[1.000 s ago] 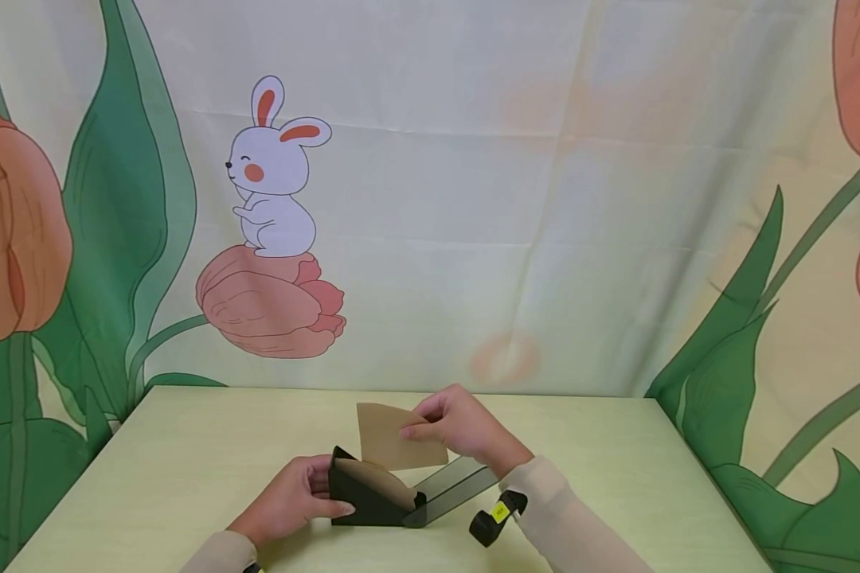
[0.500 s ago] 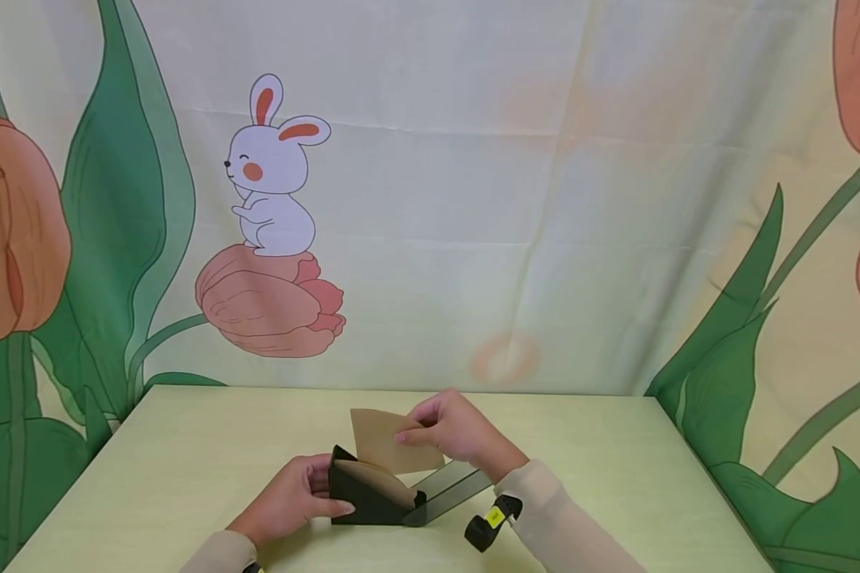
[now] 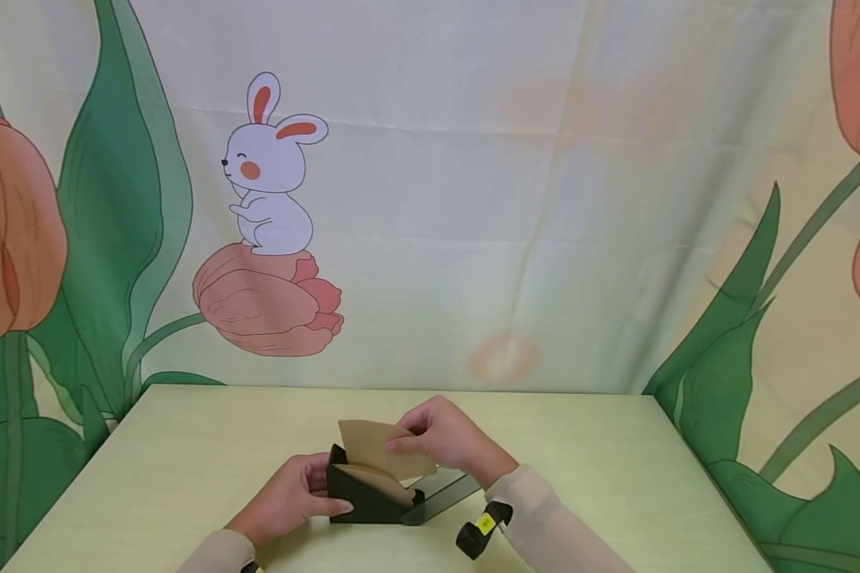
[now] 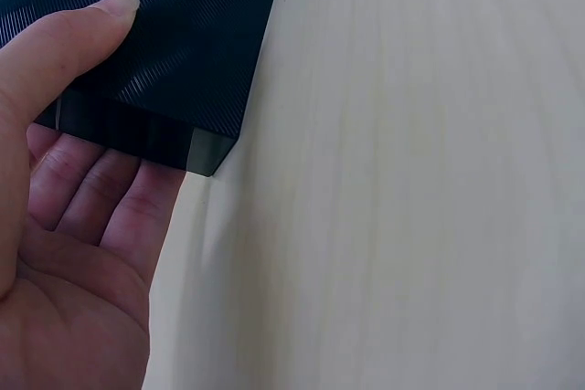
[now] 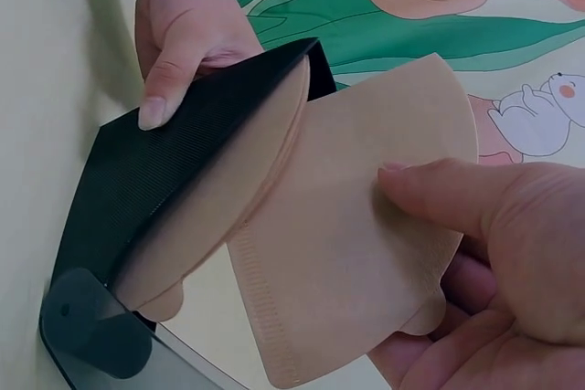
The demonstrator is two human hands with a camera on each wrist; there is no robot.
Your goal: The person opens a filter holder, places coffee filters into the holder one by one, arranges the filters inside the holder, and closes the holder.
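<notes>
A black coffee filter holder with a ribbed side stands on the table, its clear, smoky lid swung open to the right. My left hand grips its left end, thumb on the near side and fingers round the end. Several brown paper coffee filters sit inside. Between thumb and fingers, my right hand pinches one more brown coffee filter. This filter is tilted just behind the holder's open top, and its left edge overlaps the stack in the right wrist view.
The pale wood-grain table runs back to a fabric backdrop printed with tulips and a rabbit. A black wrist device with a yellow label hangs at the right sleeve.
My right hand has moved down and to the left with the coffee filter, closer to the holder's opening. The left hand and holder stay in place.
</notes>
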